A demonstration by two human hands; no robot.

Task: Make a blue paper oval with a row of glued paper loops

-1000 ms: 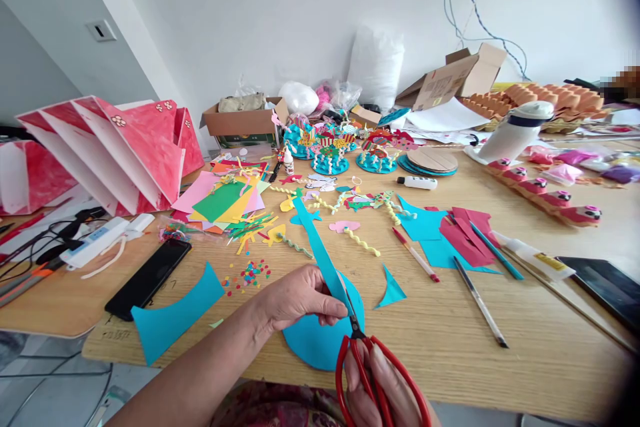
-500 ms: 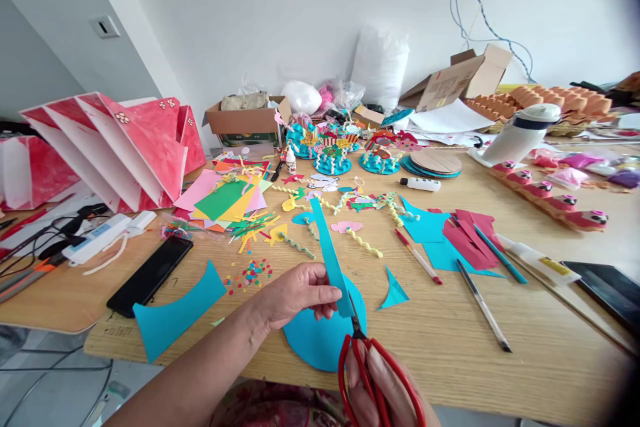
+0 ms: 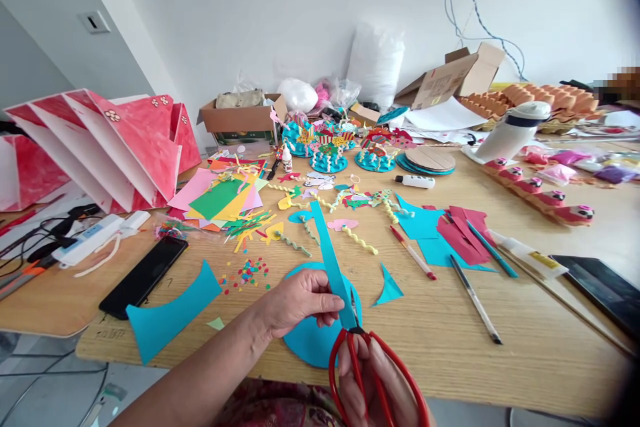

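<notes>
My left hand (image 3: 299,300) pinches a long turquoise paper strip (image 3: 330,253) that rises away from me over the table. My right hand (image 3: 373,383) grips red-handled scissors (image 3: 367,363) at the bottom edge, blades meeting the strip's lower end. Under both lies a turquoise paper disc (image 3: 313,340) on the wooden table (image 3: 500,360). A curved turquoise offcut (image 3: 170,313) rests to the left and a small triangular scrap (image 3: 387,287) to the right.
A black phone (image 3: 143,277) lies left, beside a power strip (image 3: 87,240). Pencils (image 3: 413,253), red and turquoise sheets (image 3: 455,233), coloured paper (image 3: 220,200), confetti and finished paper crafts (image 3: 330,147) crowd the middle. Red folded boards (image 3: 115,147), boxes and egg cartons stand behind.
The scissors have moved up along the strip and their blades now sit closer to my left thumb. The strip stands a little more upright and the view has shifted slightly.
</notes>
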